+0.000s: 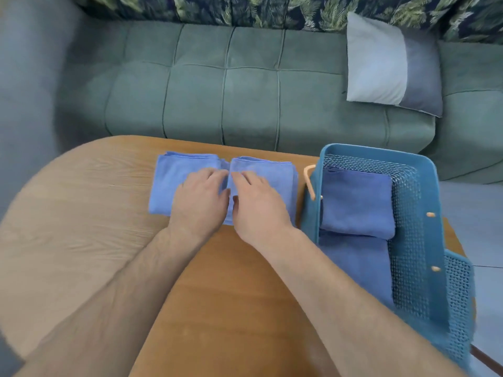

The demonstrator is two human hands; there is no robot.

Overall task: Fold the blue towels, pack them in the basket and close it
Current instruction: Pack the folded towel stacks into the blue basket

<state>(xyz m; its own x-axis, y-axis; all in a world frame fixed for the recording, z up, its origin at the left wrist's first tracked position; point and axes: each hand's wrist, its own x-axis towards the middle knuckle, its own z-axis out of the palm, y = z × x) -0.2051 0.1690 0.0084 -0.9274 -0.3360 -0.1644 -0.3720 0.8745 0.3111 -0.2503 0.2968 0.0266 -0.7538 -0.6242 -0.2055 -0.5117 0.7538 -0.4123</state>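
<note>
Your left hand [200, 198] and right hand [258, 202] lie flat and loosely spread, pressing the blue towel [174, 186] on the bench [81, 213] at its middle (likely setting the crease), just beside the open basket [381, 153].

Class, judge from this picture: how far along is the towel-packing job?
Done: two folded towels lie in the basket. In hand: the left hand and right hand rest on the middle of the towel on the table, mid-fold. Left: finish that fold, pack it, then close the basket, which stands open.
</note>
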